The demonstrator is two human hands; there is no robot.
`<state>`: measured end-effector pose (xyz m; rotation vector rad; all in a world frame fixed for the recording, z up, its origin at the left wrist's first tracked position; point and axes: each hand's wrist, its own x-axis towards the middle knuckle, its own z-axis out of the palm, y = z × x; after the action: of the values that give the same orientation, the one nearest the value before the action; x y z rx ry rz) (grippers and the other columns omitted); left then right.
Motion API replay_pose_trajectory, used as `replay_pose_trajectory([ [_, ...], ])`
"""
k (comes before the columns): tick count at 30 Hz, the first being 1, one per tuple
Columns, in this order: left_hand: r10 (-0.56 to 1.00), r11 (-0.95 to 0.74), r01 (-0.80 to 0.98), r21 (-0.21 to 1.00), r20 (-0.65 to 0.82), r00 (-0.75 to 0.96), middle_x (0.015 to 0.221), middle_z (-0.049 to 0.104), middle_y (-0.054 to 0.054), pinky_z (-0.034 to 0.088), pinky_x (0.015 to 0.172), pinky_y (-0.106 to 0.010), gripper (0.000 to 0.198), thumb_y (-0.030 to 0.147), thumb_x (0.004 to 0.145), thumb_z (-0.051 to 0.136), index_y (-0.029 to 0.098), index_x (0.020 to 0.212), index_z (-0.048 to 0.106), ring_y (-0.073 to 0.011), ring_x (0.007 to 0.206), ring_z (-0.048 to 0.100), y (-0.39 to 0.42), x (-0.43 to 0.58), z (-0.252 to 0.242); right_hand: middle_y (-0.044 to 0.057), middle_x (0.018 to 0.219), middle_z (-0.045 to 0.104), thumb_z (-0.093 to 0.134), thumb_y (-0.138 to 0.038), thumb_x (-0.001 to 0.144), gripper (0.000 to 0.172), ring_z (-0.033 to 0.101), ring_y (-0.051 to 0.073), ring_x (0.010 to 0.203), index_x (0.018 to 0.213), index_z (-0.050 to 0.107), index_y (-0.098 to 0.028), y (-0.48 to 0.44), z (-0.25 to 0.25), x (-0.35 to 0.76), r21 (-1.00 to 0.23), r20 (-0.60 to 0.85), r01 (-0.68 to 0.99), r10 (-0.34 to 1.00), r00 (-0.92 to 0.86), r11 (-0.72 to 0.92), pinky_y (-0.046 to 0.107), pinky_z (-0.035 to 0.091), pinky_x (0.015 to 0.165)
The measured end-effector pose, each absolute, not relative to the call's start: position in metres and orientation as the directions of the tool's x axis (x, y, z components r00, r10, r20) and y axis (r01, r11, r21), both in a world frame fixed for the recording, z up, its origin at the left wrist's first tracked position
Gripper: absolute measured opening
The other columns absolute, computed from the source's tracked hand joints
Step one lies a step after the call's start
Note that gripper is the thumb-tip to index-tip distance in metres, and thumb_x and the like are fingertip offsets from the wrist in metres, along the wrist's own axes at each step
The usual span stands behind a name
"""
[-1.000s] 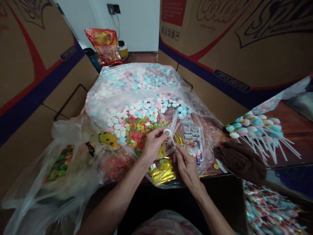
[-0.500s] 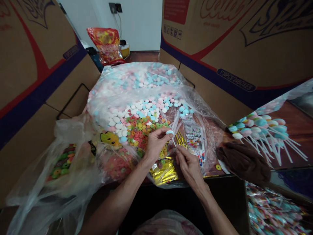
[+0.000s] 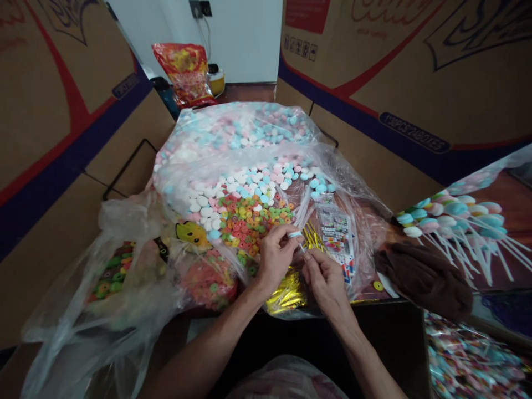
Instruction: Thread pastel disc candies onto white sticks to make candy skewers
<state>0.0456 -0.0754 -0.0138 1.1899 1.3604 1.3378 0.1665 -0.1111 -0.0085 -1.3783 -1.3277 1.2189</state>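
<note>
Between the fingertips of my left hand is a round white and pale blue candy. My right hand pinches the thin white stick that runs down from this candy. Both hands are close together over an opened plastic bag. Beyond them lie pink, white and blue candies and small coloured ring candies. Gold twist ties lie beneath my hands, and printed packets are just to the right.
Candies on white sticks lie at the right, behind a brown cloth. Large cardboard boxes stand on both sides. A red candy bag is at the back. Wrapped candies fill the lower right.
The view has shifted slightly, so most things sit further right. My hands still hold the candy and its stick, with my left fingers now further over the candy.
</note>
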Motion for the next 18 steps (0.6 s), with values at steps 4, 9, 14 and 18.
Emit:
replay_pose_trajectory([
  [4,0.978,-0.034,0.106,0.994,0.055,-0.201,0.090,0.066,-0.003,0.048,0.072,-0.025,0.011,0.024,0.083,0.065,0.021,0.090,0.072,-0.0162,0.083,0.062,-0.085,0.049,-0.013,-0.006,0.049,0.037,0.051,-0.044,0.092,0.036,0.032,0.010,0.046,0.064,0.046,-0.022,-0.111,-0.009,0.163,-0.981,-0.099,0.172,0.994,-0.035,-0.091,0.024,0.026,0.045],
  [9,0.985,-0.075,0.148,0.986,0.097,-0.145,0.095,0.070,-0.006,0.050,0.084,-0.030,0.016,0.023,0.089,0.059,0.022,0.095,0.074,-0.0182,0.092,0.064,-0.095,0.052,-0.006,-0.006,0.053,0.037,0.051,-0.043,0.091,0.035,0.032,0.010,0.049,0.063,0.044,-0.022,-0.108,-0.008,0.161,-0.987,-0.085,0.134,0.996,-0.005,-0.084,0.024,0.027,0.046],
  [14,0.994,-0.106,0.158,0.982,0.107,0.003,0.099,0.072,-0.008,0.051,0.092,-0.032,0.021,0.026,0.091,0.057,0.021,0.096,0.077,-0.0204,0.099,0.066,-0.096,0.046,-0.002,-0.003,0.061,0.046,0.054,-0.040,0.089,0.029,0.039,0.012,0.056,0.069,0.053,-0.020,-0.102,-0.011,0.161,-0.988,-0.070,0.134,0.997,0.037,-0.074,0.023,0.032,0.050],
  [18,0.994,-0.113,0.264,0.958,0.107,0.038,0.110,0.072,-0.008,0.052,0.090,-0.031,0.028,0.028,0.093,0.054,0.020,0.113,0.073,-0.0196,0.099,0.067,-0.081,0.023,0.004,-0.006,0.053,0.040,0.052,-0.046,0.092,0.039,0.035,0.010,0.050,0.063,0.046,-0.021,-0.101,-0.013,0.164,-0.984,-0.072,0.163,0.997,0.009,-0.073,0.024,0.029,0.049],
])
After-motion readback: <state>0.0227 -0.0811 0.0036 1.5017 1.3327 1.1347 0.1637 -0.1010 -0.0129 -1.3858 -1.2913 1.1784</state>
